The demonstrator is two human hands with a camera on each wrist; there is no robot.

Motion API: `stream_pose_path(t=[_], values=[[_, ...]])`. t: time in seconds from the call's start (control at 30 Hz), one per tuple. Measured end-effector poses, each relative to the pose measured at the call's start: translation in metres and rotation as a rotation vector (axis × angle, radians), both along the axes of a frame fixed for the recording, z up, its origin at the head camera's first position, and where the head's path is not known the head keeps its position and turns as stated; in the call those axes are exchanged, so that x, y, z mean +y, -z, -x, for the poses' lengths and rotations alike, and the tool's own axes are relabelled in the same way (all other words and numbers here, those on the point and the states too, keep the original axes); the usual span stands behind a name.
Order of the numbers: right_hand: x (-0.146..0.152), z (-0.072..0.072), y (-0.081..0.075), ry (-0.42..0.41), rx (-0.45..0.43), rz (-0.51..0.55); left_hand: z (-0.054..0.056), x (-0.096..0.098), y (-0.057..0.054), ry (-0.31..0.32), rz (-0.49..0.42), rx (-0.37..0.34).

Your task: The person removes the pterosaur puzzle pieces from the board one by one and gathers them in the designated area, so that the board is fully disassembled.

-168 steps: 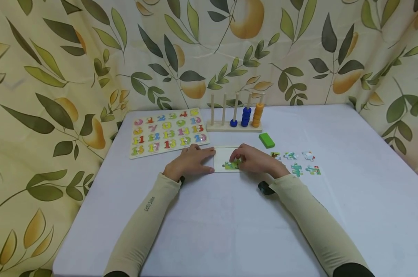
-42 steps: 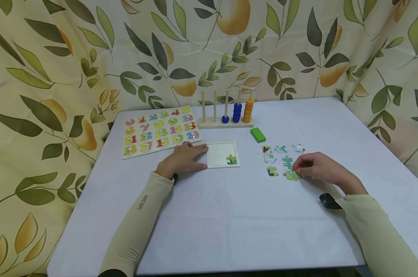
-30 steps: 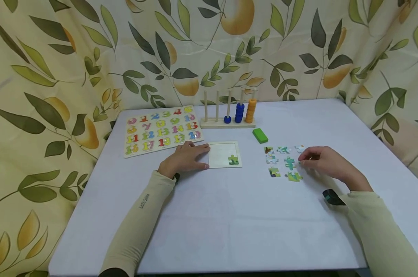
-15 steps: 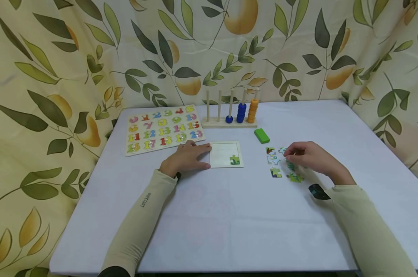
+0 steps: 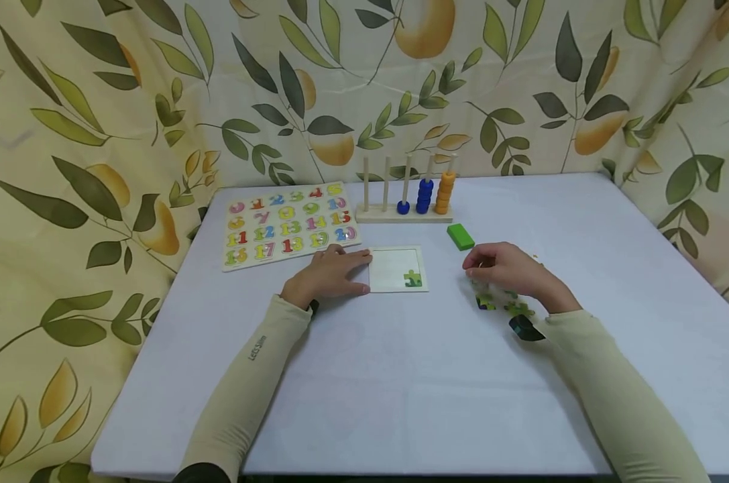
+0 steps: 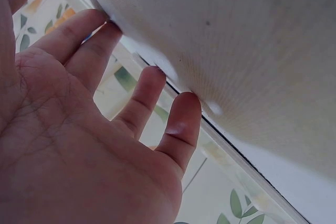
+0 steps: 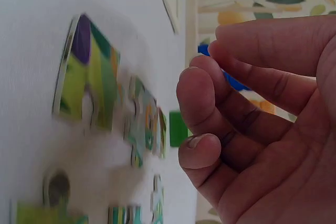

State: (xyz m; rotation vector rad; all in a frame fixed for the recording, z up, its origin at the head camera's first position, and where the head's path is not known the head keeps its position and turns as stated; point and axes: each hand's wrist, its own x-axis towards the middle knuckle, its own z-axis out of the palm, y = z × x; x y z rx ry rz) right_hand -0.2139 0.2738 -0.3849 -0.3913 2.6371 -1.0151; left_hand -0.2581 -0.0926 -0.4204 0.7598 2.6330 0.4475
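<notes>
My left hand (image 5: 328, 274) lies at the left edge of a white puzzle frame (image 5: 391, 251), thumb and index finger spread and tips against it. In the left wrist view its fingers (image 6: 142, 100) are extended along a pale edge. One green puzzle piece (image 5: 412, 278) lies in the frame's lower right corner. My right hand (image 5: 509, 270) hovers over the loose puzzle pieces, thumb and index tips close together. I cannot tell whether they pinch anything. Below it a purple-and-green piece (image 7: 86, 77) and a green piece (image 5: 518, 308) show; other pieces are partly hidden.
A number board (image 5: 292, 225) stands behind my left hand. At the back is a peg abacus (image 5: 405, 216) with blue and orange beads. A green block (image 5: 461, 237) lies between the abacus and my right hand. A leaf-patterned curtain (image 5: 364, 87) hangs behind the white table (image 5: 364, 402).
My right hand has gone from the right side of the loose pieces leftward over them, nearer the frame. The left hand has stayed at the frame. Earlier, more green pieces lay in the frame.
</notes>
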Motion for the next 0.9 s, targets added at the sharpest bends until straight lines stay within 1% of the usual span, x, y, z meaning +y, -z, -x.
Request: stream_pose_path(t=[0.2, 0.3, 0.53, 0.7, 0.9], values=[[-0.024, 0.009, 0.002, -0.044, 0.006, 0.004, 0.0, 0.0, -0.001, -0.001, 0.002, 0.0], [-0.035, 0.014, 0.002, -0.08, 0.025, 0.0, -0.001, 0.0, 0.0, 0.0, 0.004, -0.003], [-0.057, 0.023, 0.003, -0.147, 0.034, 0.028, -0.003, 0.001, -0.001, 0.0, 0.004, -0.01], [-0.067, 0.028, 0.005, -0.171, 0.025, 0.014, -0.003, 0.001, -0.002, -0.005, 0.009, -0.014], [-0.076, 0.035, 0.012, -0.161, 0.025, -0.026, -0.001, 0.001, 0.0, -0.004, 0.019, -0.01]])
